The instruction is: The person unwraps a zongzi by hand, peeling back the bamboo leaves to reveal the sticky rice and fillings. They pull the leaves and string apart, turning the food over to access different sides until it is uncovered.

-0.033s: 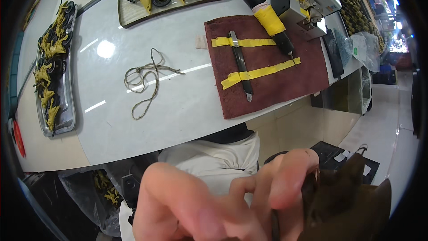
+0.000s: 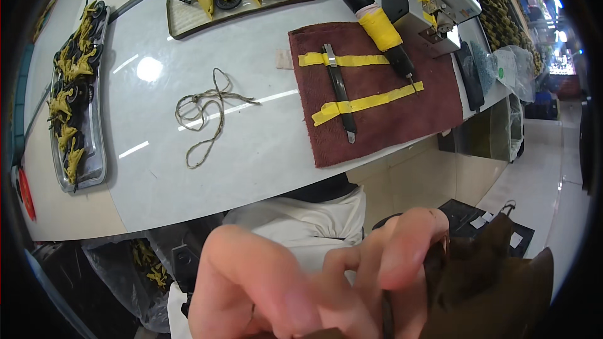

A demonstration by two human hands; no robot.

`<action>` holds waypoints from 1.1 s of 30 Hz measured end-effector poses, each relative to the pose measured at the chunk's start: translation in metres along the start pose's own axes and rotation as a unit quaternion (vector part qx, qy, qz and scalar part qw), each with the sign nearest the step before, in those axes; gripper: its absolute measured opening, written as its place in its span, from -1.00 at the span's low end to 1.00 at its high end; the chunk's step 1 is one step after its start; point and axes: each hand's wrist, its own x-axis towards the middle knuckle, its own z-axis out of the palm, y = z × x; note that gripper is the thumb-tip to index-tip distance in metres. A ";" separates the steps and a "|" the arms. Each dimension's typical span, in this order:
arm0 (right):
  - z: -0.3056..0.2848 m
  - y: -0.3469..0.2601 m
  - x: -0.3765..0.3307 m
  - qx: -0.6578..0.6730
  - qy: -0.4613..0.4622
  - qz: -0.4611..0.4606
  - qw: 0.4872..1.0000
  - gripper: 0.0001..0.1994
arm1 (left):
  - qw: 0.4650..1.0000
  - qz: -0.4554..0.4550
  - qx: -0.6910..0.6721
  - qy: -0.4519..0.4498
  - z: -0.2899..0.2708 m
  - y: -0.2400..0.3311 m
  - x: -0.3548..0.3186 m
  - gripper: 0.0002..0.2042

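Close up at the lower edge, my left hand [image 2: 251, 282] is closed with its fingers bent inward. My right hand [image 2: 405, 257] is closed too, its fingers curled beside the left. A dark brown, pointed-cornered thing [image 2: 490, 289], blurred and dim, lies against the right hand; its kind does not show. A thin wire-like loop [image 2: 510, 206] sticks up from its top. A sliver of brown also shows beneath the left fingers. What the fingertips hold is hidden. Beyond the hands, a maroon cloth [image 2: 383, 132] on the table bears a black cutter knife [image 2: 339, 88] and yellow tape strips.
A black rotary hand tool [image 2: 381, 28] with yellow wrapping rests on the cloth beside a grey-white machine [image 2: 440, 0]. A loose cord [image 2: 220, 113] lies mid-table. A clear tray [image 2: 100, 172] and a shallow tray [image 2: 182, 30] hold yellow-and-black wheeled models. White fabric [image 2: 289, 220] shows below the table edge.
Both hands have shifted very slightly, with a little more brown showing under the left fingers. Everything on the table stays put.
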 end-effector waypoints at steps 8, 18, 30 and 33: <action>-0.008 0.008 0.000 -0.008 -0.007 -0.063 0.998 -0.74 | 0.996 0.078 0.017 0.041 -0.004 -0.006 0.003 -0.50; -0.026 0.019 -0.011 -0.007 0.143 -0.176 0.974 -0.72 | 0.978 0.115 -0.015 0.175 -0.018 0.008 0.033 -0.52; -0.033 0.020 -0.016 -0.076 0.219 -0.211 0.950 -0.70 | 0.978 0.138 -0.052 0.147 -0.032 0.008 0.027 -0.37; -0.046 0.030 -0.016 -0.101 0.197 -0.213 0.952 -0.69 | 0.981 0.108 0.029 0.159 -0.069 0.011 0.008 -0.34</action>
